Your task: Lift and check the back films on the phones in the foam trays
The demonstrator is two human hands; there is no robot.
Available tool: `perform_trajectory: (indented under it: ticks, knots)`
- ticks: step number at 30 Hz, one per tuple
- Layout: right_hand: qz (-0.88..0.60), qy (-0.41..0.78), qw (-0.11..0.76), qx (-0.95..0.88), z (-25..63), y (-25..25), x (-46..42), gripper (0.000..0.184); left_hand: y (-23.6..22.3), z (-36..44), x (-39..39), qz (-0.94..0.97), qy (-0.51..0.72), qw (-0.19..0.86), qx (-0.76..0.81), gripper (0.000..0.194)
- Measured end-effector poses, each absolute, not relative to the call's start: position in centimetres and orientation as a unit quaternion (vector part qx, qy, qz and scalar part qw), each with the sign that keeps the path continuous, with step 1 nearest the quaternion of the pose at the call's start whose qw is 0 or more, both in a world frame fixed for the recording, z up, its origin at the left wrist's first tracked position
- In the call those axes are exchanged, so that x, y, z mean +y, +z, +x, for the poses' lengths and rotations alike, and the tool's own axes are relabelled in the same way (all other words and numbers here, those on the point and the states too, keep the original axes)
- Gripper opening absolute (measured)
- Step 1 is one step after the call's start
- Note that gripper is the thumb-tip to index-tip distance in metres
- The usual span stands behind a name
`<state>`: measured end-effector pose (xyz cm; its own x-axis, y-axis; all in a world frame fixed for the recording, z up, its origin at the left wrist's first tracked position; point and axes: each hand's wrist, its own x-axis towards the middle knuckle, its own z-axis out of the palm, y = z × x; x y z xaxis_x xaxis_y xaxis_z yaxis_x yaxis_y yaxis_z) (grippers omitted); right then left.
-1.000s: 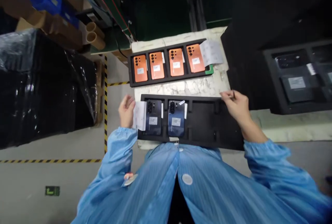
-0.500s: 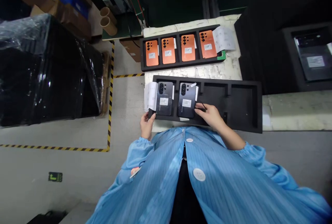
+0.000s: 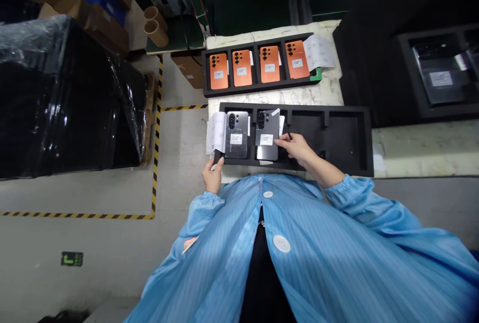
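Note:
A black foam tray (image 3: 350,138) lies in front of me with two dark grey smartphones in its left compartments, backs up, each with a white label. My left hand (image 3: 212,175) grips the tray's near left corner, thumb on top. My right hand (image 3: 297,148) is closed at the right edge of the second smartphone (image 3: 267,151), thumb and fingertips on it. A small dark strip shows by those fingers; I cannot make out what it is. The first smartphone (image 3: 237,151) lies beside folded white papers (image 3: 217,133) at the tray's left end.
Behind stands another foam tray (image 3: 258,88) with several orange smartphones (image 3: 242,76) and a paper at its right end. Stacked black foam (image 3: 366,78) rises at the right, with a dark phone (image 3: 437,91) in it. A wrapped black pallet load (image 3: 67,113) stands on the left.
My right hand has shifted slightly onto the second smartphone's right edge, and the reflection on that phone differs. My left hand stays at the tray corner. The whole view has shifted a little.

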<state>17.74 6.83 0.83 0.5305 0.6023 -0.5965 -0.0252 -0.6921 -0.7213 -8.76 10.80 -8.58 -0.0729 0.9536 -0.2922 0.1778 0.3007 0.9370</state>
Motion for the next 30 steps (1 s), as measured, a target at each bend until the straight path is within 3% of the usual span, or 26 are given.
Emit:
perform_trajectory:
  ticks: [5, 8, 13, 17, 20, 24, 30]
  knots:
    - [-0.773, 0.454, 0.4, -0.189, 17.7, 1.2, 6.1, 0.039, -5.7, -10.6, 11.3, 0.476, 0.414, 0.446, 0.635, 0.037]
    - [-0.755, 0.461, 0.429, -0.185, 18.3, 1.4, 5.3, 0.045, -3.0, -10.4, 11.9, 0.477, 0.424, 0.475, 0.606, 0.032]
    - [-0.682, 0.518, 0.482, -0.185, 17.1, 2.6, 4.3, 0.053, 0.8, -5.7, 12.4, 0.447, 0.342, 0.668, 0.487, 0.044]
    - [-0.595, 0.58, 0.485, -0.273, 14.7, 5.4, 3.4, 0.045, 3.9, -1.6, 12.2, 0.235, 0.254, 0.887, 0.307, 0.045]
    - [-0.603, 0.474, 0.474, -0.432, 14.7, 7.6, 3.8, 0.035, 6.1, -0.6, 11.9, 0.144, 0.204, 0.942, 0.224, 0.046]
    - [-0.666, 0.239, 0.478, -0.52, 16.5, 9.7, 6.4, 0.041, 7.7, -1.2, 11.2, 0.13, 0.162, 0.967, 0.147, 0.054]
    - [-0.615, 0.311, 0.513, -0.512, 16.7, 10.7, 9.3, 0.031, 7.6, -2.5, 9.5, 0.157, 0.111, 0.979, 0.064, 0.059]
